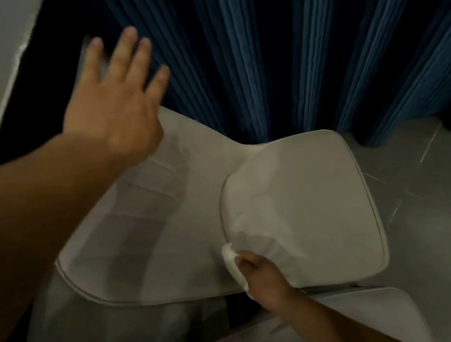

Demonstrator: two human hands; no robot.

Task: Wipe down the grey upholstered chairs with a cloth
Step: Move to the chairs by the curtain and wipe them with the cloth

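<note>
Chair [298, 203] smooth matt upholstery (curtain [286, 41] ribbed cloth).

The pale grey upholstered chair [298, 203] is a plain, even grey across seat and backrest, without print. A thin darker grey piping line traces its edges, and the backrest carries faint horizontal quilted bands that read as slightly darker stripes. The small crumpled cloth [231, 262] in the right hand [262, 279] is plain white, the brightest thing in view. Behind the chair, the pleated fabric curtain [272, 49] is deep blue, its vertical folds alternating between lighter blue ridges and near-black shadowed troughs. The tiled floor [437, 195] is a flat light grey crossed by thin paler grout lines. At bottom, a second upholstered chair [348, 326] shows the same plain pale grey.
</note>
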